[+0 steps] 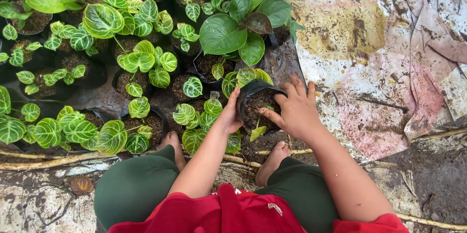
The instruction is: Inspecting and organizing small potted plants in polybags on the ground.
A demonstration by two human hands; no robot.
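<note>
My left hand (229,112) grips the left rim of a black plastic nursery bag (250,90) filled with dark soil. My right hand (292,109) rests over the bag's right side, fingers spread on its rim and thumb pressing into the soil (258,104). A small seedling with a green leaf (257,132) droops at the bag's near edge. The bag stands on the ground between my two bare feet (171,141), just in front of a group of potted plants.
Many black bags of plants with veined green leaves (141,60) fill the left and upper ground. A larger plant with plain broad leaves (238,21) stands behind the bag. A stained, worn tarp (379,53) covers the right. Thin bamboo sticks (53,160) lie along the ground.
</note>
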